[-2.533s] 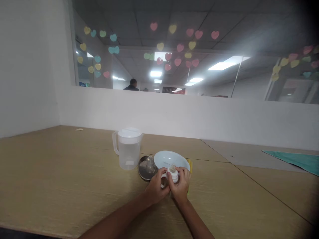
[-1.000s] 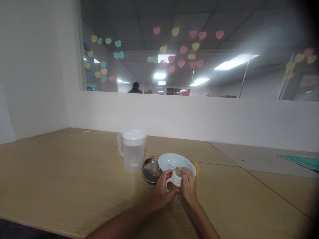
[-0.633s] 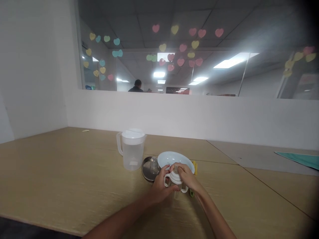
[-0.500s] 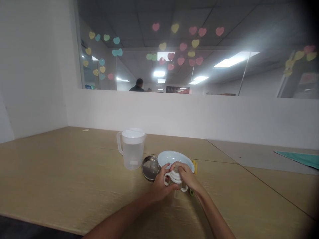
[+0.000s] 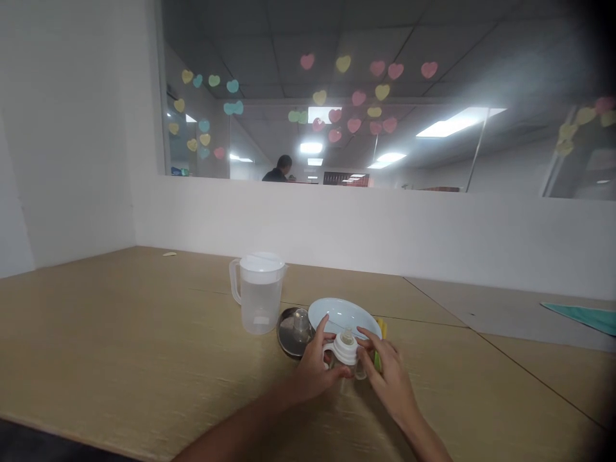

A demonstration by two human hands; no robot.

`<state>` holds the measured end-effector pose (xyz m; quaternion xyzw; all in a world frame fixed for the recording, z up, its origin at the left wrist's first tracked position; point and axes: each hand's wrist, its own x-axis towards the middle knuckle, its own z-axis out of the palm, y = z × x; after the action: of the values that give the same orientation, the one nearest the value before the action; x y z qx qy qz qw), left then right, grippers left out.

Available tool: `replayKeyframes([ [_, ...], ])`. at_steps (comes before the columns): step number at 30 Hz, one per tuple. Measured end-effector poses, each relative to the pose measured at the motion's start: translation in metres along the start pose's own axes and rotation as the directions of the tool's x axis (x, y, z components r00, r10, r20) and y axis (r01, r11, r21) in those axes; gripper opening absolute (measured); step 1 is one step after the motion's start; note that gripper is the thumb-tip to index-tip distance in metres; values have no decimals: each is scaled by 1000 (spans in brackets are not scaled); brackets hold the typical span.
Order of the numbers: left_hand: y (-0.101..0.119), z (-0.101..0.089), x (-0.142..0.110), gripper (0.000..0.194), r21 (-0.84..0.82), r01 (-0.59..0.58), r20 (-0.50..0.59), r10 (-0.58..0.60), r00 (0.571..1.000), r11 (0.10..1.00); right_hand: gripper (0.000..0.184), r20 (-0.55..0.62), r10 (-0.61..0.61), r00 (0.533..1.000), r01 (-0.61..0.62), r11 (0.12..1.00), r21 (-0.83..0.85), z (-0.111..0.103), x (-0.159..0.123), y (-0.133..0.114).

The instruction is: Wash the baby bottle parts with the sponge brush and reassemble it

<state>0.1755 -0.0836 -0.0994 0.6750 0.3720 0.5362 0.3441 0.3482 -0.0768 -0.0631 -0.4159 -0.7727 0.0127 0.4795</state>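
Observation:
A clear baby bottle (image 5: 345, 350) with a white collar, side handles and a pale teat stands upright near the front middle. My left hand (image 5: 314, 367) is closed around its left side, thumb across the front of the clear body. My right hand (image 5: 389, 375) is at the bottle's right side with fingers apart, close to the collar and right handle; I cannot tell whether the fingertips touch. Just behind is a pale blue bowl (image 5: 332, 307). To the left, a clear dome-shaped cap (image 5: 301, 321) rests on a round metal tray (image 5: 285, 340).
A lidded translucent pitcher (image 5: 260, 301) holding clear liquid stands left of the tray. Something yellow (image 5: 383, 327) and a green item (image 5: 378, 361) lie partly hidden beyond my right hand. A teal cloth (image 5: 582, 317) lies far right. Behind the window, a person (image 5: 278, 171) is visible.
My right hand has come off the teat and moved right, its fingers spreading and the teat now showing. My left hand stays on the bottle. The view has shifted slightly.

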Motion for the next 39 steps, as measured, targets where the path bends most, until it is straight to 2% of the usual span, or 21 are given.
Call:
replayKeyframes([
  [3, 1, 0, -1, 109, -6, 6, 2, -6, 1000, 1000, 34, 82, 43, 996, -44, 999, 19, -9, 11, 1],
  [6, 3, -1, -2, 106, -1, 5, 18, -5, 1000, 1000, 40, 218, 84, 972, -120, 981, 155, -13, 28, 0],
  [9, 2, -1, -3, 103, 1, 29, 33, -29, 999, 1000, 42, 435, 56, 899, -223, 913, 343, -16, 39, -2],
  [11, 1, -1, -2, 104, -12, 63, 36, -63, 997, 998, 40, 508, 43, 860, -278, 875, 397, -17, 40, -3],
  [16, 1, -1, 1, 108, -42, 132, 48, -130, 990, 990, 39, 475, 38, 879, -249, 887, 390, -20, 35, -3],
  [19, 1, -2, 1, 104, -55, 139, 56, -136, 989, 989, 41, 534, 25, 845, -263, 889, 375, -22, 36, -7],
  [22, -1, -2, 1, 98, -45, 165, 21, -164, 986, 985, 40, 562, 83, 823, -289, 913, 289, -19, 36, -9],
  [26, -1, -1, 1, 95, -26, 172, -12, -173, 985, 985, 38, 433, 205, 877, -304, 937, 171, -4, 28, -10],
  [30, 1, 0, 0, 90, -10, 131, -18, -131, 991, 991, 35, 348, 276, 896, -311, 949, 46, 5, 22, -11],
  [36, 3, 1, 1, 88, 31, 87, -45, -86, 995, 996, 49, 378, 189, 906, -277, 942, 192, 6, 28, -9],
  [39, 1, 3, 1, 84, 61, 60, -77, -55, 996, 996, 48, 295, 170, 940, -233, 953, 193, 16, 26, -5],
])
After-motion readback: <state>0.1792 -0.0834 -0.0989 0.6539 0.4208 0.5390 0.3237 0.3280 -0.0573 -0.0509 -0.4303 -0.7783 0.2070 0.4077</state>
